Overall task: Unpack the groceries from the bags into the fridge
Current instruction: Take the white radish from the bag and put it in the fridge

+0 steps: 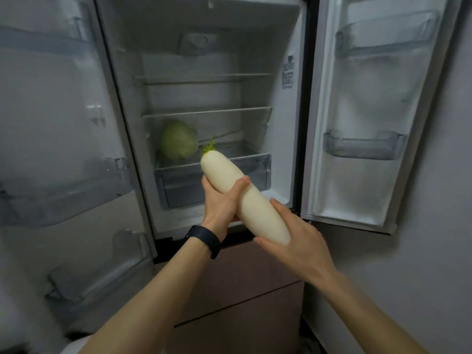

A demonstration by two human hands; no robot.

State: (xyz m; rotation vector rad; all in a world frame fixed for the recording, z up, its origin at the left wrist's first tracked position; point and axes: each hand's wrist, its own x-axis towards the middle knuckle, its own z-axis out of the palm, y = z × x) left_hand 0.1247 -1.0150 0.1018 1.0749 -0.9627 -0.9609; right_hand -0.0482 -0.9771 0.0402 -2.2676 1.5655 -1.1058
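Here, left hand (pixel 219 204) and right hand (pixel 298 241) curl their fingers (pixel 279 205) round the white radish (pixel 256 213).

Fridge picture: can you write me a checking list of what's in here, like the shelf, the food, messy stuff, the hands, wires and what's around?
Surface: fridge shelf above a clear drawer.
Job's things: white radish held before the open fridge, leafy end towards it; green cabbage on the shelf's left side.
Clutter: nothing seen.
Hands: left hand grips the radish's middle; right hand holds its lower end.
Cables: nothing seen.
Surroundings: both doors open, with door bins; black wristband on the left wrist.
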